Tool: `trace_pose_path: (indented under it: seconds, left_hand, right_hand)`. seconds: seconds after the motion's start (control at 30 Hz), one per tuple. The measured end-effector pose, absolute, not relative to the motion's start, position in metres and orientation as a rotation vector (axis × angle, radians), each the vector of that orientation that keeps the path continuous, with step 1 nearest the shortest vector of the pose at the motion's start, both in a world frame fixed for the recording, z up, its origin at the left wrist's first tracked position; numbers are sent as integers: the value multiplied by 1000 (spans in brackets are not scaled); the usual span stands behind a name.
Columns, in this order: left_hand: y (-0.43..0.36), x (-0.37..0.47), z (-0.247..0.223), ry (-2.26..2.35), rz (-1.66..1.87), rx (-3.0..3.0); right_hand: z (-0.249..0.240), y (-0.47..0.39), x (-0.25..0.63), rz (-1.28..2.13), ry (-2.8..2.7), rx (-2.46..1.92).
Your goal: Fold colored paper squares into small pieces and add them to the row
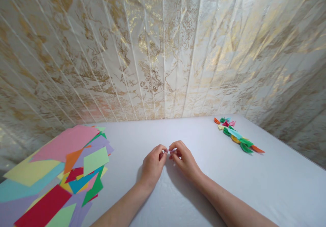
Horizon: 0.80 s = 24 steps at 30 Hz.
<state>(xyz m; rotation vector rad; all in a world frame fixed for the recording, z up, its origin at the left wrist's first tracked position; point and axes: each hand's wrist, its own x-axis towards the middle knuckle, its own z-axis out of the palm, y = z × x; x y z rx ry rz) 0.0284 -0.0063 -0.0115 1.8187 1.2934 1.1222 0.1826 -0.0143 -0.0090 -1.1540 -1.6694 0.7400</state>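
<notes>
Near the middle of the white table (142,135), my left hand (154,159) and my right hand (182,157) meet with their fingertips almost touching. Both pinch a small, thin purple piece (168,151), which looks like paper. Most of it is hidden by the fingers, and its shape is too small to tell. My forearms come in from the bottom edge and cast shadows on the tabletop.
A spread of coloured paper sheets and scraps, with a pink sheet (68,143) and a red one (43,206), covers the left side. Small folded paper pieces (235,133) lie in a row at the right. Behind the table hangs a gold-patterned curtain (152,50).
</notes>
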Motion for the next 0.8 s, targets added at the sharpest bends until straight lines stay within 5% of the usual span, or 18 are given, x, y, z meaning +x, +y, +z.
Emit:
trace_pose_path:
  seconds: [0.43,0.8]
  left_hand:
    - [3,34,-17,938,1178,1294]
    - [5,32,-20,1014,1239,1451]
  right_hand:
    - [-8,-12,184,717,-1631,-1110]
    - [-17,-2,186,1213,-1247,-1051]
